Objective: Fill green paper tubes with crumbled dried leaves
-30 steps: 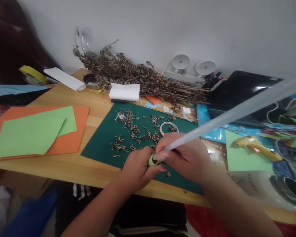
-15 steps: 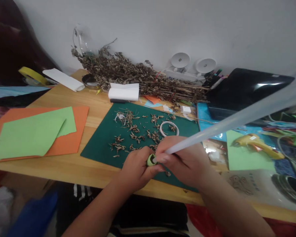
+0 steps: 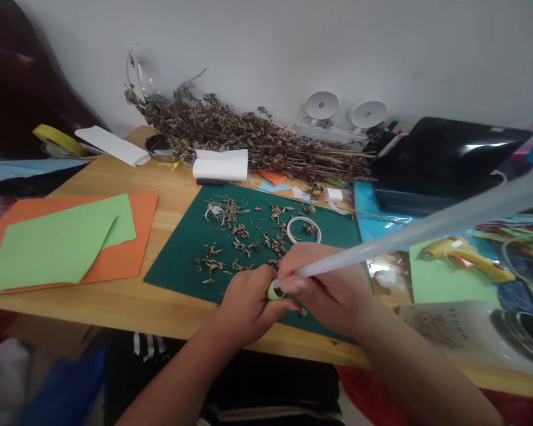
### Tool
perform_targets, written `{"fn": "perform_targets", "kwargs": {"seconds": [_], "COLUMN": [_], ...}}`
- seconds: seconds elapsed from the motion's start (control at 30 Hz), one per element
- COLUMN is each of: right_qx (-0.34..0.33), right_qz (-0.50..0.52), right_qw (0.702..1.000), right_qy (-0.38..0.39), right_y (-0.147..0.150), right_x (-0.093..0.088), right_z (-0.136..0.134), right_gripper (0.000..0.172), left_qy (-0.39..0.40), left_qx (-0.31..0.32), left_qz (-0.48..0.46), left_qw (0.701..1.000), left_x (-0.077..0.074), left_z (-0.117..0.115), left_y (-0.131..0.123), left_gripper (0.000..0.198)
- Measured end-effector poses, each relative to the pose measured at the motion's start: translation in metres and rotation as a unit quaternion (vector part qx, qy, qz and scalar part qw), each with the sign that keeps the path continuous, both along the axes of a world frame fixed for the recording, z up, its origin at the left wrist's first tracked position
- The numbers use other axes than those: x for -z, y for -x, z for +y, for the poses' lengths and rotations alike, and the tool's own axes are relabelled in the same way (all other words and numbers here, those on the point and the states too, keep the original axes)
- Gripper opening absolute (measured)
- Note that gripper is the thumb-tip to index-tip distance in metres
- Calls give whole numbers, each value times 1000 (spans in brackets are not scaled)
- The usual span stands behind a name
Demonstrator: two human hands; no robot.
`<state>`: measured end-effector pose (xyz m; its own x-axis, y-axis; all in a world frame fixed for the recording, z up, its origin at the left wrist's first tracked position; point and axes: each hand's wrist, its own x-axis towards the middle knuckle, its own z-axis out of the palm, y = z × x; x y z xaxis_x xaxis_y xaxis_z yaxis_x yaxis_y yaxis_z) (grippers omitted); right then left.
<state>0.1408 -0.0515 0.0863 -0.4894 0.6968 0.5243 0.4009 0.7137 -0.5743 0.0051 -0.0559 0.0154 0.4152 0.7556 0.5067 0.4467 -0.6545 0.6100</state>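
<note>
My left hand (image 3: 249,305) is closed round a small rolled green paper tube (image 3: 273,291), its open end facing me. My right hand (image 3: 328,290) pinches a long, translucent white glue stick (image 3: 382,239) near its lower end. That tip is at the mouth of the tube; how far it reaches inside I cannot tell. The stick's other end slants up and out of view at the right. Both hands touch, above the front of a green cutting mat (image 3: 177,260). Scattered on the mat are dried leaves (image 3: 244,245) and a white ring (image 3: 304,220).
Green paper (image 3: 48,248) lies over orange paper (image 3: 146,236) at the left. Bundled dried plants (image 3: 249,133) line the wall behind a white roll (image 3: 221,165). To the right are a yellow glue gun (image 3: 466,254), a bottle (image 3: 453,331) lying down and a black device (image 3: 453,154).
The stick's tip has shifted slightly at the tube's mouth, and the tube has tilted a little. Both hands keep their hold; the view has moved slightly.
</note>
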Motion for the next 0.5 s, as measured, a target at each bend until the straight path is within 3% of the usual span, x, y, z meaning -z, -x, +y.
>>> {"fn": "perform_targets", "kwargs": {"seconds": [0.3, 0.5], "right_qx": [-44, -28], "right_qz": [-36, -8], "right_qw": [998, 1000], "right_qy": [7, -6], "right_y": [-3, 1], "right_x": [-2, 2], "right_z": [2, 0], "right_gripper": [34, 30], "left_qy": [70, 70], "left_qx": [2, 1], "left_qz": [2, -11], "left_qw": [998, 997], "left_x": [-2, -1], "left_z": [0, -1], "left_y": [1, 3], "left_gripper": [51, 50]}}
